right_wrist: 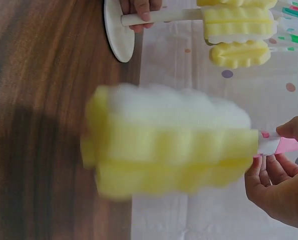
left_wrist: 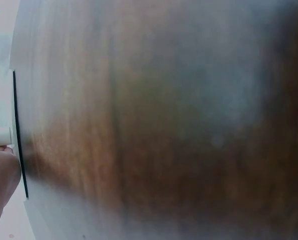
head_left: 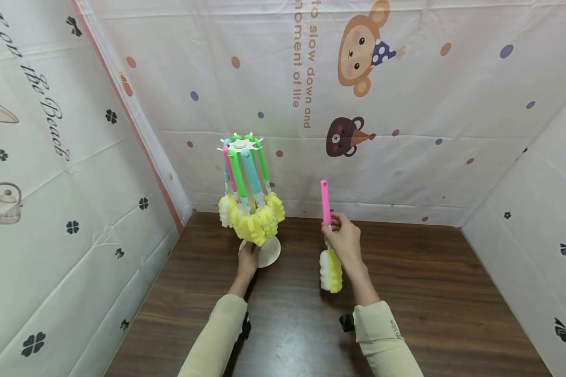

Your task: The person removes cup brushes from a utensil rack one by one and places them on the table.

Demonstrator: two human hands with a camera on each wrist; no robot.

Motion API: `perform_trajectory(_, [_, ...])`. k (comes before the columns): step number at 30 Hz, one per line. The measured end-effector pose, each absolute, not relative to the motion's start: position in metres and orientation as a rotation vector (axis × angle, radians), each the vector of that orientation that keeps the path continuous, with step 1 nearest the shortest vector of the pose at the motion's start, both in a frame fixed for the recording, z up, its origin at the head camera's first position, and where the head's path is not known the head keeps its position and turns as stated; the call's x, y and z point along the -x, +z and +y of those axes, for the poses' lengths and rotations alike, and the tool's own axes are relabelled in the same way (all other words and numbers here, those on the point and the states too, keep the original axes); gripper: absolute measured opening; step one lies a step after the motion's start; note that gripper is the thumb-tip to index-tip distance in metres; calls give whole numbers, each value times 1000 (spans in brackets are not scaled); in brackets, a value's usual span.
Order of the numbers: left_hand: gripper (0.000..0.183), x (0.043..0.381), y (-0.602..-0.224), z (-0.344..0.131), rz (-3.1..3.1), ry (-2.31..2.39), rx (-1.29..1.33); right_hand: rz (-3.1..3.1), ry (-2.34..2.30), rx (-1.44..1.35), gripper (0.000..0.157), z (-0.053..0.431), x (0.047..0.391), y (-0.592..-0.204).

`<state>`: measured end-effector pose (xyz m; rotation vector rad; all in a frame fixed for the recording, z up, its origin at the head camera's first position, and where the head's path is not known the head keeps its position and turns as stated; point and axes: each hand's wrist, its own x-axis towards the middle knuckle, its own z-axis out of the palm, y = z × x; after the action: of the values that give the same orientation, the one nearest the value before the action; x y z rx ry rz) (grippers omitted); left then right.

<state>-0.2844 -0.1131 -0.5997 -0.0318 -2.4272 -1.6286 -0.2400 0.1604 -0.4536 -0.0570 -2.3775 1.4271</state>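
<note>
A white stand (head_left: 270,253) with a round base is on the left of the table in the head view. Several sponge brushes (head_left: 257,222) hang in a ring from its top, with green, blue and pink handles and yellow-and-white heads. My left hand (head_left: 248,258) grips the stand's white pole (right_wrist: 176,15) low down, just above the base. To the right, my right hand (head_left: 347,242) pinches a sponge brush (head_left: 330,270) near the lower end of its pink handle. This brush points head down, handle upright, apart from the stand. In the right wrist view its ribbed head is blurred.
The brown wooden table (head_left: 429,293) meets a printed cloth (head_left: 405,178) hanging behind it. More printed cloth (head_left: 89,262) hangs along the left side and the right side.
</note>
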Motion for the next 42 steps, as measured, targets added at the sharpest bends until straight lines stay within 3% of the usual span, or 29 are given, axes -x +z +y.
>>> perform_trajectory(12, [36, 286, -601, -113, -2426, -1604, 31, -2426, 1395, 107, 32, 160, 242, -442])
perform_trajectory(21, [36, 284, -598, -112, -2427, -1626, 20, -2426, 1347, 57, 44, 161, 247, -441])
perform_trajectory(42, [38, 283, -596, -112, -2407, -1666, 25, -2456, 1261, 74, 37, 163, 249, -442])
